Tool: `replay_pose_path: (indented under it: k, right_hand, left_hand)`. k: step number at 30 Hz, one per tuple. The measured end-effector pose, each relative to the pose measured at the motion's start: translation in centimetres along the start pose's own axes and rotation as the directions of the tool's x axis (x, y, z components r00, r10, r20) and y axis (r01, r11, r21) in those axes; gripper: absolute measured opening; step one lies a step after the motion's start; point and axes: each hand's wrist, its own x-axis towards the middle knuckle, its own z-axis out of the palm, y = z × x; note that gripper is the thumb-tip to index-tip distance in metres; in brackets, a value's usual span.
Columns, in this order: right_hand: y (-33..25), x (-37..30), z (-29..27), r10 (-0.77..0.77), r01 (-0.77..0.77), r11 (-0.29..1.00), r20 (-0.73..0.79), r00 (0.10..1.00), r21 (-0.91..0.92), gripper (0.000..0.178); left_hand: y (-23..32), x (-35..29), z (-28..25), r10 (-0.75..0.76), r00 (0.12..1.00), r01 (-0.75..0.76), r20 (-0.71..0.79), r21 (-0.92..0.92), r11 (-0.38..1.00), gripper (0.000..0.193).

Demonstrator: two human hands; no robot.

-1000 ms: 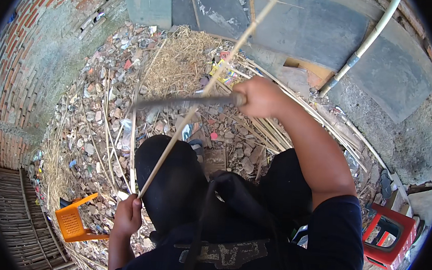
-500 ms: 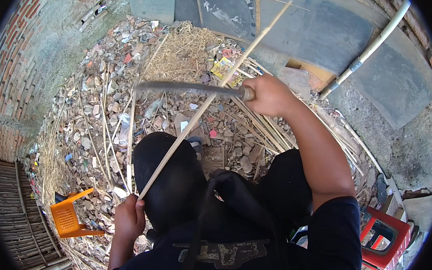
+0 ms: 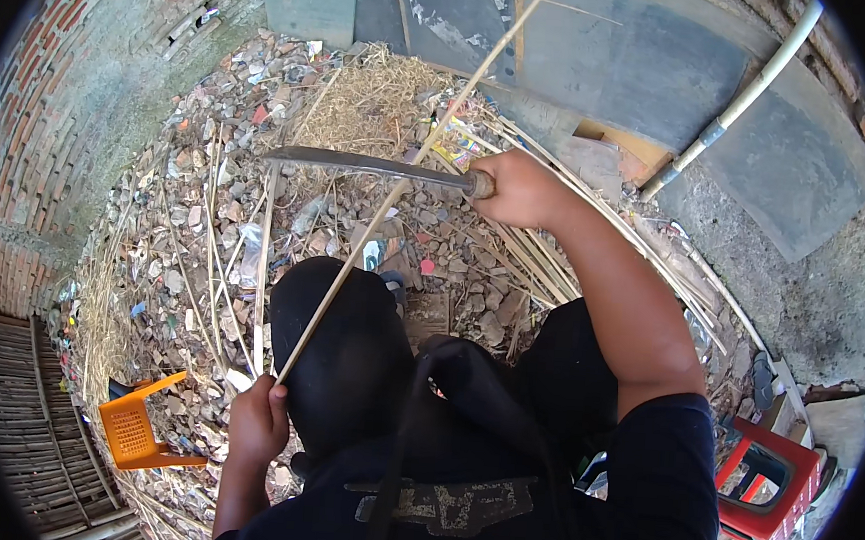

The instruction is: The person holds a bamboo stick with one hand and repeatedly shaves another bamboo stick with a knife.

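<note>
Low on the left, my left hand (image 3: 259, 423) is closed round the near end of a long pale bamboo strip (image 3: 320, 315). The strip slants up and away to the right, passing over my black-clad knee. My right hand (image 3: 523, 189) grips the handle of a machete (image 3: 360, 163), whose dark blade points left and lies across the strip about midway. Whether the edge bites into the strip, I cannot tell. Another pale strip (image 3: 261, 298) runs down close to my left hand; whether the hand touches it is not clear.
Rubble and litter cover the ground, with a heap of dry shavings (image 3: 369, 100) ahead. More bamboo strips (image 3: 529, 257) lie under my right arm. An orange plastic chair (image 3: 135, 430) is at left, a red plastic stool (image 3: 769, 484) at right. A pale pole (image 3: 735, 106) leans by the far panels.
My right hand and the machete have shifted slightly left, and the blade has risen a little at its tip. The bamboo strip's far end has swung left. My left hand keeps its hold.
</note>
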Motion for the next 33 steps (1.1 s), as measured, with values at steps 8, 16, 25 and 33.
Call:
replay_pose_path:
  k: [8, 16, 25, 33]
  right_hand:
    - [-3.2, -1.4, -1.7, 0.015, 0.010, 0.945, 0.073, 0.997, -0.328, 0.023]
    - [-1.5, -0.9, -0.8, 0.041, -0.035, 0.995, 0.064, 0.997, -0.096, 0.021]
    - [-0.1, -0.1, -1.3, 0.132, -0.128, 0.985, 0.029, 0.991, -0.112, 0.018]
    - [-2.4, -0.7, -1.0, -0.007, 0.023, 0.977, 0.075, 0.997, -0.214, 0.024]
  left_hand:
    - [1.5, -1.3, -0.6, -0.039, 0.998, 0.047, -0.049, 0.156, 0.987, 0.034]
    - [1.1, -0.6, 0.2, -0.004, 0.998, 0.013, -0.058, 0.168, 0.986, 0.033]
    - [1.1, -0.5, 0.5, -0.022, 0.997, 0.036, -0.081, 0.176, 0.984, 0.029]
    - [-0.1, -1.3, 0.9, -0.033, 0.995, 0.052, -0.096, 0.205, 0.977, 0.031]
